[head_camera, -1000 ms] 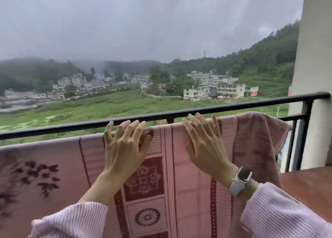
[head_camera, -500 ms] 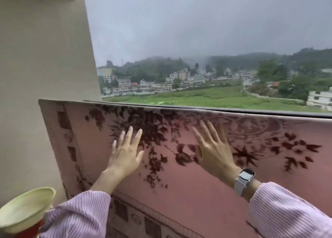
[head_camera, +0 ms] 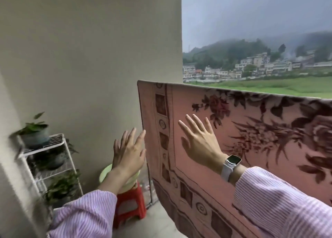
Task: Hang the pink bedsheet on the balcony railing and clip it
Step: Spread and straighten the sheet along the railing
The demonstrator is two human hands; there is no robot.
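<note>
Far to the left of the left hand, a white wire rack (head_camera: 52, 158) is standing against the wall (head_camera: 89, 49), carrying potted plants (head_camera: 33, 131) on its shelves, the picture there being blurred. Below the left hand (head_camera: 128, 150), a pale green basin (head_camera: 106, 174) is sitting on a red plastic stool (head_camera: 130, 205), most of the basin hidden behind the wrist and the striped sleeve (head_camera: 84, 214). The left hand's grip is released: its fingers are reaching upward, straight and slightly spread, grasping nothing, with the fingertips (head_camera: 142, 132) lying at the sheet's left edge; whether they are touching the cloth cannot be told. Just right of that hand, the pink bedsheet (head_camera: 251, 148) is hanging down over the balcony railing, which it is covering completely, its bordered left edge falling toward the floor (head_camera: 158, 218) and its dark red flower pattern spreading off to the right. The right hand (head_camera: 199, 141) is lying flat against the sheet's face, well below the fold at the top, and its grip is likewise released, fingers straight and fanned, pressing on the cloth without pinching it. A white watch (head_camera: 231, 163) is sitting on that wrist, above another striped sleeve. Up and to the right of the right hand, beyond the sheet's top, a green field (head_camera: 269, 86), pale houses (head_camera: 260, 65) and misty hills are showing under a grey sky.
</note>
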